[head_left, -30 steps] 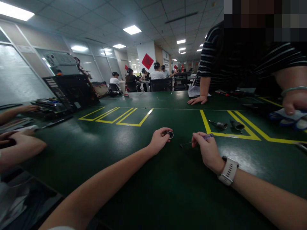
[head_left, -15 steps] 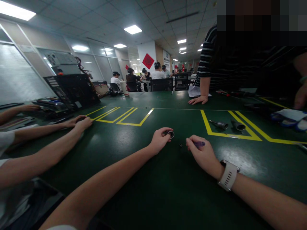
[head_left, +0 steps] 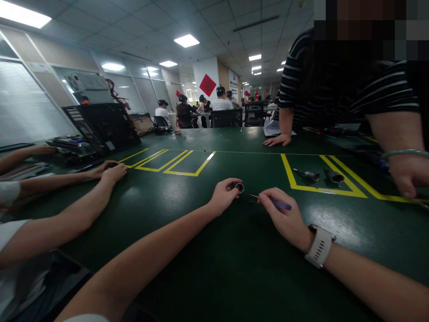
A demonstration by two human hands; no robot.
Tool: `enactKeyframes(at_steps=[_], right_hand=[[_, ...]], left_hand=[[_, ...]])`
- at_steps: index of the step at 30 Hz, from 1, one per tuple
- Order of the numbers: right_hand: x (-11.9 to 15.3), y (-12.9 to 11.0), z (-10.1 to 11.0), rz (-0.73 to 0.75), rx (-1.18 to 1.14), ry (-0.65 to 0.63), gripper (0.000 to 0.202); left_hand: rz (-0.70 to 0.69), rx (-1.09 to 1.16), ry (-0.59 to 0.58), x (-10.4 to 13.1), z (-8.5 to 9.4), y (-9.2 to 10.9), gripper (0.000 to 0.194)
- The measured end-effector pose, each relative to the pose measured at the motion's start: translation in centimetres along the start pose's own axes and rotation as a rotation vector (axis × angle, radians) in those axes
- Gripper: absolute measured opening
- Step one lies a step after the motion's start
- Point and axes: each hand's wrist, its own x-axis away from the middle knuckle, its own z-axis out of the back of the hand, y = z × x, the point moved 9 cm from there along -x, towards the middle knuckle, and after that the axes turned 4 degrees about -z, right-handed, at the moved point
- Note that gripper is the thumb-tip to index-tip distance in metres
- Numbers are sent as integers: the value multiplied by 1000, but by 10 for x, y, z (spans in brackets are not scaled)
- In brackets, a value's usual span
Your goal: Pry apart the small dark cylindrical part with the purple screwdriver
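Near the middle of the green table, my left hand (head_left: 224,197) is closed round a small grey metal cup-like part (head_left: 239,188), its round opening turned to the right. My right hand (head_left: 276,208) pinches a thin screwdriver with a purple handle (head_left: 282,205). The screwdriver's fine shaft points left toward the metal part, and its tip is apart from it. Tiny dark pieces (head_left: 251,201) lie on the table just below the shaft, too small to make out.
Two grey metal parts (head_left: 311,175) (head_left: 334,176) lie inside yellow tape (head_left: 328,191) on the right. A person in a striped shirt (head_left: 301,80) leans over the table (head_left: 187,205). Another person's hands (head_left: 114,172) work at left, near black equipment (head_left: 100,127).
The screwdriver's shaft has lifted off the tiny pieces and now points toward the metal part. At right, the other person's arm has reached forward over the table.
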Motion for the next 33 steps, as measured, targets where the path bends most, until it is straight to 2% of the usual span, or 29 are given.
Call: enactKeyframes(at_steps=[4,11,18,25,33], right_hand=[[-2,3,-2,-47,21,-23,28],[-2,28,3,-239,8,38,35],[-3,36,-6,-304,-12,-24,33],[-2,31,-2,-322,-52,5,33],[-1,29,-10,-264,-96,-55,34]], left_hand=[[-4,5,1,0,0,0,29],[18,3,12,1,-1,0,27],[12,-14,16,1,1,1,30],[5,-14,-10,1,1,-1,29],[2,-9,-20,1,1,-2,31]])
